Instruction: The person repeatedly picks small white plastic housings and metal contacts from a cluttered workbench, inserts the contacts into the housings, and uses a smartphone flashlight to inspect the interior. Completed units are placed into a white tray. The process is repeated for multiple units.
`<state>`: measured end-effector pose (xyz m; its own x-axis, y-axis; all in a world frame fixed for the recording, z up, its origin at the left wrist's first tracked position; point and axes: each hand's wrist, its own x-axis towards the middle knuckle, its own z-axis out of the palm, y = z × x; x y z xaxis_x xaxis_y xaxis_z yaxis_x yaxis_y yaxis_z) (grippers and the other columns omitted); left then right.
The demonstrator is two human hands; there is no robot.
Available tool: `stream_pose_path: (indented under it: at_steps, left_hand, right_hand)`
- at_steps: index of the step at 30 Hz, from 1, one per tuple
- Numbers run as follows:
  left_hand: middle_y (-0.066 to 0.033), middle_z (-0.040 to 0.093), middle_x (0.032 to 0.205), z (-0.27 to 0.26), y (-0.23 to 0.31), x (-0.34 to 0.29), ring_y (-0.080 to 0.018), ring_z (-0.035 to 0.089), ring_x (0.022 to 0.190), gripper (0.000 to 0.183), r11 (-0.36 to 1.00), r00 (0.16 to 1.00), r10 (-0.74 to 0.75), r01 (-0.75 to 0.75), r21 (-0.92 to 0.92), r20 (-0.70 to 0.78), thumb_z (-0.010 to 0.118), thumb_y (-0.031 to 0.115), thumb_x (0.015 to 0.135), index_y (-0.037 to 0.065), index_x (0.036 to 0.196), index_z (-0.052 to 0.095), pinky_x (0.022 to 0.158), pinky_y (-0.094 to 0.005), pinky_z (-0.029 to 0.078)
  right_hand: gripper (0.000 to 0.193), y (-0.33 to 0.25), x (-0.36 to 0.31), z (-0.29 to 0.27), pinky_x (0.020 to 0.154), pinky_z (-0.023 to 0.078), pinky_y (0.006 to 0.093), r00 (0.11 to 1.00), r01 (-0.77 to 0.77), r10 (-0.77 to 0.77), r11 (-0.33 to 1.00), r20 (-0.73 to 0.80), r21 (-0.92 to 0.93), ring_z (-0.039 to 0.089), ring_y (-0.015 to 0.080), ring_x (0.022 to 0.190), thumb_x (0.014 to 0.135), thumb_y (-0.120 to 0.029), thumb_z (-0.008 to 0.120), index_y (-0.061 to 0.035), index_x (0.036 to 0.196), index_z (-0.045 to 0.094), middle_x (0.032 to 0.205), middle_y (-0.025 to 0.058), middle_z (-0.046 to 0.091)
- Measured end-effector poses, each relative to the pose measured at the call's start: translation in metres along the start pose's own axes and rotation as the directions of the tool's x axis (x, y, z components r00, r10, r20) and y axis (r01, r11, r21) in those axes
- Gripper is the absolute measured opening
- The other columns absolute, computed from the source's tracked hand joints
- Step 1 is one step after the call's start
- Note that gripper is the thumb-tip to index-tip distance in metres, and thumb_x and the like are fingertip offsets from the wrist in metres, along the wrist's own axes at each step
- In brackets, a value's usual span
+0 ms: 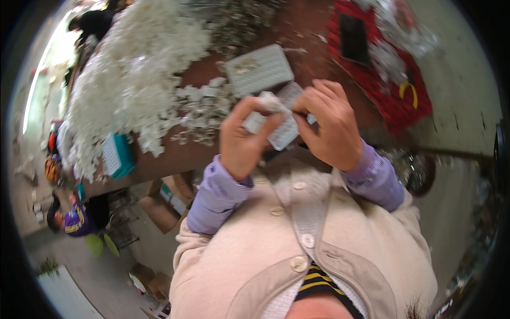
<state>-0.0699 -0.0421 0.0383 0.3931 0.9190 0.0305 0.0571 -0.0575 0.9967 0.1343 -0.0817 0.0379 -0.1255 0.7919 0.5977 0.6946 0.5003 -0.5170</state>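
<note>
Both my hands are raised over the near edge of the reddish-brown table. My left hand (240, 139) is closed, with a small white plastic piece (271, 101) between thumb and forefinger. Just to its right, my right hand (333, 126) has thumb and fingertips pinched together; what they hold is too small and blurred to name. Partly hidden between and below the hands is a whitish tray with rows of small pockets (286, 132). Beyond them lies a second pale tray (268, 66), tilted, with a few small metal bits on it.
A large heap of white plastic pieces (143, 64) covers the table's left. Small metal-looking parts (239, 24) lie at the back, and more (204, 119) beside my left hand. A teal basket (121, 157) stands left. Rightward, a red cloth (372, 80) bears a dark phone (354, 40).
</note>
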Motion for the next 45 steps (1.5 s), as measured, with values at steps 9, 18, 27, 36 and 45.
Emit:
stream_pose_path:
  at_steps: [9,18,27,36,45]
  left_hand:
    - [-0.0103,0.078,0.094,-0.005,-0.02,0.003,-0.002,0.044,0.051,0.015,0.826,0.954,-0.299,0.249,-0.506,-0.02,0.073,0.015,0.104,0.002,0.11,0.071,0.043,-0.0187,0.034]
    - [0.0044,0.063,0.07,-0.022,-0.026,-0.002,-0.0006,0.05,0.055,0.021,0.917,0.966,-0.253,0.222,-0.332,-0.053,0.076,0.017,0.103,0.003,0.118,0.072,0.046,-0.0185,0.034]
    - [-0.0205,0.078,0.113,-0.062,-0.035,0.024,-0.0024,0.048,0.057,0.027,0.822,0.959,-0.188,0.034,-0.568,-0.214,0.065,0.017,0.108,-0.003,0.127,0.064,0.042,-0.0183,0.036]
    - [-0.0205,0.078,0.113,-0.07,-0.042,0.022,-0.0022,0.047,0.056,0.028,0.792,0.964,-0.2,0.053,-0.609,-0.177,0.062,0.017,0.109,-0.003,0.128,0.064,0.043,-0.0181,0.036]
    - [-0.0202,0.078,0.114,-0.066,-0.037,0.015,-0.0031,0.048,0.056,0.028,0.787,0.946,-0.232,0.046,-0.616,-0.225,0.066,0.016,0.108,-0.002,0.13,0.065,0.043,-0.0177,0.038]
  right_hand:
    - [0.017,0.0,-0.01,0.026,0.107,0.048,0.0487,0.99,-0.072,0.082,0.993,-0.117,0.09,0.067,0.0288,0.083,0.082,0.002,0.079,-0.005,0.087,0.065,0.081,0.0075,0.065]
    - [0.018,0.002,0.021,0.044,0.104,0.048,0.0494,0.987,0.159,-0.158,0.986,0.032,-0.044,0.067,0.0259,0.089,0.079,-0.01,0.081,-0.0069,0.086,0.065,0.087,0.004,0.064]
    - [0.013,0.076,0.086,0.09,0.084,0.055,0.0429,0.995,0.025,-0.025,1.0,0.098,0.0,0.068,0.0319,0.093,0.086,-0.011,0.08,-0.0077,0.098,0.079,0.096,0.0083,0.069]
    - [0.009,0.074,0.09,0.103,0.087,0.052,0.0429,0.977,0.145,-0.122,0.981,0.176,-0.127,0.064,0.0304,0.095,0.085,-0.009,0.077,-0.0065,0.092,0.073,0.094,0.0073,0.064]
    - [0.011,0.059,0.096,0.105,0.081,0.054,0.0443,0.958,0.243,-0.211,0.957,0.196,-0.156,0.065,0.0321,0.091,0.084,-0.003,0.076,-0.0034,0.093,0.069,0.093,0.01,0.064]
